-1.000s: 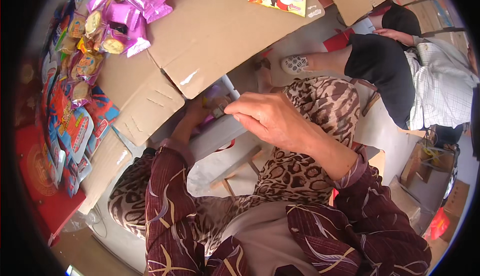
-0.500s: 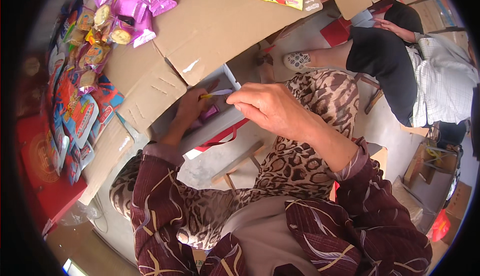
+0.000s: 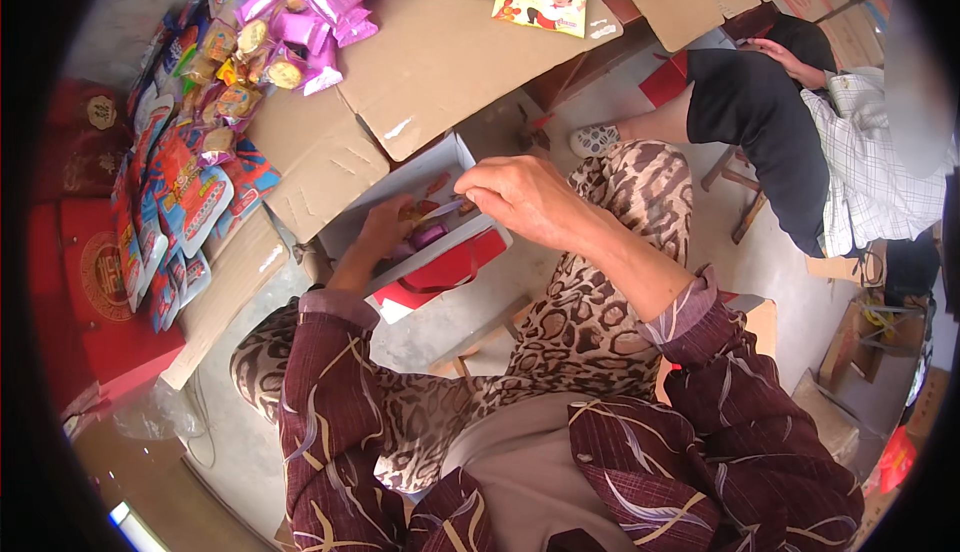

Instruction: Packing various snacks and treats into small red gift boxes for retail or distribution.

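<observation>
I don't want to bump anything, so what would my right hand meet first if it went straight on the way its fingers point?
Probably your left hand, at the open grey box; the thin pale strip between may be touching your right hand. Depth is unclear, though.

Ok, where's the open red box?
Left of centre in the head view: the open red box sits at the cardboard's near edge, left hand inside it, right hand by its right end.

The left hand [image 3: 388, 227] is inside an open box [image 3: 484, 253], near the right hand [image 3: 525, 197]
</observation>
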Demonstrator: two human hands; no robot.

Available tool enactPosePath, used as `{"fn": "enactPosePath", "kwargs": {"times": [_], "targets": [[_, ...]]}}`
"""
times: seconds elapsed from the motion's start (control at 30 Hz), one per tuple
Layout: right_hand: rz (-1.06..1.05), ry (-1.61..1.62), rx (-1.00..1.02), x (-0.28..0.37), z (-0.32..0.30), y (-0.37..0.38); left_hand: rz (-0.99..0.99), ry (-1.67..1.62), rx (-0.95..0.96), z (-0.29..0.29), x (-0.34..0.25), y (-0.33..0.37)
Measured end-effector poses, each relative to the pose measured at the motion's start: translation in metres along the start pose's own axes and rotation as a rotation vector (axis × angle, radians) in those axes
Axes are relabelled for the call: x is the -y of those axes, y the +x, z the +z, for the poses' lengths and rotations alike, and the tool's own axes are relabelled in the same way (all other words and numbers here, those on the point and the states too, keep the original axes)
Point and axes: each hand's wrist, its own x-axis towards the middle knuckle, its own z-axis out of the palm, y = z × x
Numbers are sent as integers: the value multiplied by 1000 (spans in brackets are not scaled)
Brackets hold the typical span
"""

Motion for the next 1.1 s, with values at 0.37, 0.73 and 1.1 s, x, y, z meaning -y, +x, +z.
{"fn": "enactPosePath", "kwargs": {"times": [0.37,0.73,1.1], "targets": [[21,-6,-23,14,-2,2,7,292,138,-65,-77,-68],[27,-50,94,14,11,-6,210,157,-206,-72,-146,-133],[30,-220,343,20,38,-9,336,33,-271,-58,-169,-123]]}}
